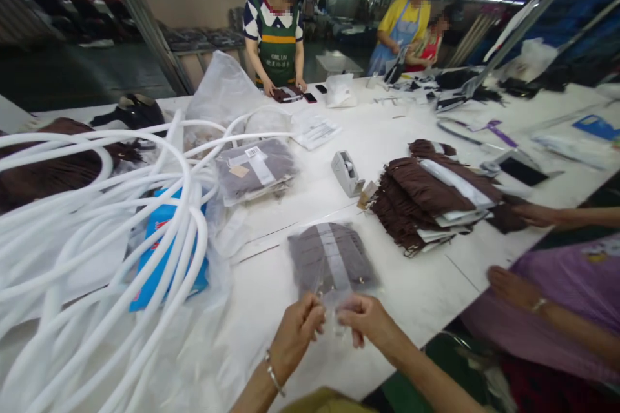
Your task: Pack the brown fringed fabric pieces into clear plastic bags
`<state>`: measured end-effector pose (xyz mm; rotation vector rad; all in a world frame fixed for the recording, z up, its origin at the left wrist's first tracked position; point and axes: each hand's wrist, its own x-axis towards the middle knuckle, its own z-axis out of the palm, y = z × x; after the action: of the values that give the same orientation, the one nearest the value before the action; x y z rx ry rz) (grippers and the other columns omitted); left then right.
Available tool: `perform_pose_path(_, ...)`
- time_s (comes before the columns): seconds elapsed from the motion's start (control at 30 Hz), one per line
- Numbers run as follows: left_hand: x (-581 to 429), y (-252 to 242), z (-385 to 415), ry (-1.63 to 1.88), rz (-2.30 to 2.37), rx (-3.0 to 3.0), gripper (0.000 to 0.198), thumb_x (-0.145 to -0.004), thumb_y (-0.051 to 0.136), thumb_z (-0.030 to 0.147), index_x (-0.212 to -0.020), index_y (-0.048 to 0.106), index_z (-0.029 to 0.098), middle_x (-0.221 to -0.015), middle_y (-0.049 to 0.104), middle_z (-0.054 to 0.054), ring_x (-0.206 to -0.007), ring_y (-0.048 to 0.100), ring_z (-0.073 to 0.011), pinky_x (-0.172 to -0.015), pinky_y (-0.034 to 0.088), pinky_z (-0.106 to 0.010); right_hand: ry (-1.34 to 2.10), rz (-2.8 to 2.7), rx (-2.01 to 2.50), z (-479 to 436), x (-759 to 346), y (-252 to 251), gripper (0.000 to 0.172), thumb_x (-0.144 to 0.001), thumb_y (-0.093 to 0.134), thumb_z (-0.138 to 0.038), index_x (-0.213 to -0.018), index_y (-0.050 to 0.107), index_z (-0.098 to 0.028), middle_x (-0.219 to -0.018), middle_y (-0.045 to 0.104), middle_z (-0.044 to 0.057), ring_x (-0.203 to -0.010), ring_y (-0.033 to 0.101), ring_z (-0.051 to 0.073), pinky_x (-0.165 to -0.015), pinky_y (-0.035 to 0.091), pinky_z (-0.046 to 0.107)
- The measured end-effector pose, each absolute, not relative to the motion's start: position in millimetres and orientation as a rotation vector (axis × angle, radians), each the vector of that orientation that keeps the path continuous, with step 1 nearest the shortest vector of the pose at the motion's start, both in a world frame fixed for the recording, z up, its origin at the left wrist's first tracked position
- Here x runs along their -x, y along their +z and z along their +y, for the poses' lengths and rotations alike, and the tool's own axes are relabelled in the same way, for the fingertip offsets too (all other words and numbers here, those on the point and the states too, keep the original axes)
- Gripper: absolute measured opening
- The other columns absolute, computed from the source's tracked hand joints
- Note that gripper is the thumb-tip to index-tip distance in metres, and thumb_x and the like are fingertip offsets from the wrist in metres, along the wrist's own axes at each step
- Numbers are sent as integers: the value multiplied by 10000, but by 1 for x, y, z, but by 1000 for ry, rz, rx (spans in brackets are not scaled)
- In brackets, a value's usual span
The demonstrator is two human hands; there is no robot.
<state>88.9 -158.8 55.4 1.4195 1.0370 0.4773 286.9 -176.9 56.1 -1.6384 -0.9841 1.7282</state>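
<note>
A clear plastic bag with a folded brown garment (332, 258) inside lies on the white table (271, 303) in front of me. My left hand (296, 329) and my right hand (365, 319) both pinch the bag's near open edge, fingers closed on the plastic. A silver bracelet is on my left wrist.
White tubing (97, 219) coils at left over a blue packet (159, 251). Another bagged garment (256, 168), a tape dispenser (346, 173) and a stack of brown garments (429, 197) lie beyond. A person in purple (571, 284) works at my right; other people stand at the far side.
</note>
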Motion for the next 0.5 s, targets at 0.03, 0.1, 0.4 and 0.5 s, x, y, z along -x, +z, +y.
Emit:
perform_pose_path(0.03, -92, 44, -171, 472, 1071, -1600, 301, -874, 482, 493, -908, 557, 203, -845, 629, -26, -772, 596, -180, -714, 517, -351, 1695, -951, 1704, -195, -299, 49, 351, -672, 655, -495, -735, 599, -155, -620, 649, -8, -338, 485, 70, -339, 313, 203)
perform_pose_path(0.1, -98, 18, -189, 399, 1068, -2024, 488, -730, 706, 462, -1130, 542, 235, -1131, 635, -79, -1016, 585, -265, -887, 485, -445, 1644, -891, 1860, -232, -324, 34, 356, -675, 625, -515, -754, 587, -170, -640, 659, -13, -317, 469, 60, -312, 279, 192)
perform_pose_path(0.4, -102, -7, -183, 284, 1309, -2385, 203, -922, 422, 202, -830, 603, 193, -833, 654, -46, -809, 610, -188, -745, 496, -336, 1832, -703, 1903, -301, -315, 9, 227, -617, 653, -350, -736, 604, -164, -650, 682, 6, -434, 588, 104, -376, 411, 195)
perform_pose_path(0.5, -100, 21, -177, 416, 1331, -2366, 166, -925, 449, 259, -831, 577, 213, -834, 635, -18, -819, 596, -158, -752, 486, -287, 1894, -621, 1688, -274, -286, 16, 298, -637, 691, -392, -798, 596, -160, -666, 688, 7, -469, 604, 100, -431, 451, 199)
